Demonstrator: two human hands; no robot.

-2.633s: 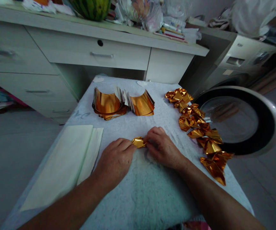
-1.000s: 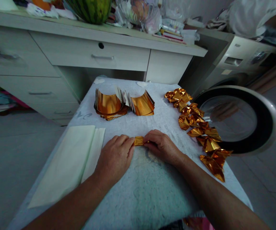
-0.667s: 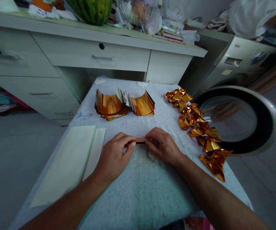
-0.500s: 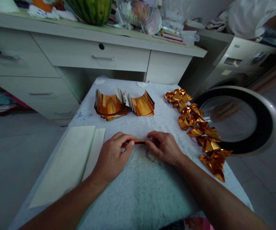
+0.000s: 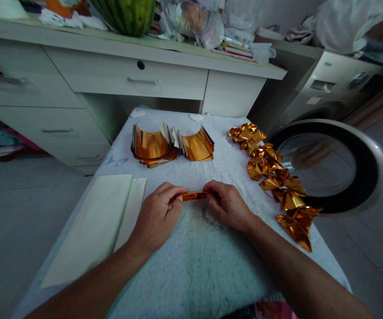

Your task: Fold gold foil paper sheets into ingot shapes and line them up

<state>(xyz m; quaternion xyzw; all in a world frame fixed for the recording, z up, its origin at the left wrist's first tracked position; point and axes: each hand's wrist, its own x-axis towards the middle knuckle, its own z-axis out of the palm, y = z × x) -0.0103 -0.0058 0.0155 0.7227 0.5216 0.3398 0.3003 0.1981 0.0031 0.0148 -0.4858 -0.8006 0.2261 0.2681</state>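
Between my two hands a narrow folded strip of gold foil paper (image 5: 194, 196) stretches level above the cloth-covered table (image 5: 191, 274). My left hand (image 5: 160, 212) pinches its left end between thumb and fingers. At the other end my right hand (image 5: 226, 204) is closed in a pinch on it. Beyond the hands stand two curved stacks of gold foil sheets, a left stack (image 5: 151, 144) and a right stack (image 5: 196, 145). Folded gold foil pieces (image 5: 266, 161) lie in a row along the table's right side.
Folded pale paper (image 5: 91, 221) lies at the table's left. An open washing machine door (image 5: 377, 173) reaches close to the right edge. Behind the table runs a drawer cabinet (image 5: 118, 75), with a watermelon (image 5: 128, 15) and plastic bags (image 5: 211, 33) on top.
My right hand has closed its fingers on the strip's right end, where they were apart before. More of the strip's front face shows, and my left fingers have shifted slightly left.
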